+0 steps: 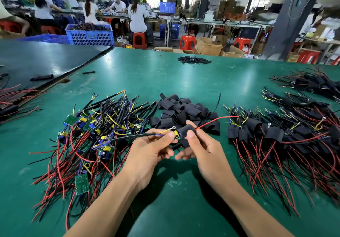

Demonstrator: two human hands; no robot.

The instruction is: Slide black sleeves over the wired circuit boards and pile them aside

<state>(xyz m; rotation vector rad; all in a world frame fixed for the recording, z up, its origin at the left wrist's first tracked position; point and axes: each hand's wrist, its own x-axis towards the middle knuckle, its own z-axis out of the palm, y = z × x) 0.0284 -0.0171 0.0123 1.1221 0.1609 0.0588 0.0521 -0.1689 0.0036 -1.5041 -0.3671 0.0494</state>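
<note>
My left hand [150, 149] pinches a small wired circuit board [177, 134] with a yellow part, its black cable running off to the left. My right hand [199, 144] grips a black sleeve [184, 131] that sits partly over that board, and a red wire [217, 120] sticks out of the sleeve's right end. Behind the hands lies a heap of loose black sleeves [185, 110]. A tangle of bare green boards with red, black and yellow wires [88, 135] lies to the left. Sleeved boards are piled on the right [287, 135].
The green table [165, 76] carries a small far pile of black tubes [194, 59] and a dark mat [36, 60] at the left. More sleeved wire bundles [312, 84] lie at the far right. Behind the table are people, blue crates and red stools.
</note>
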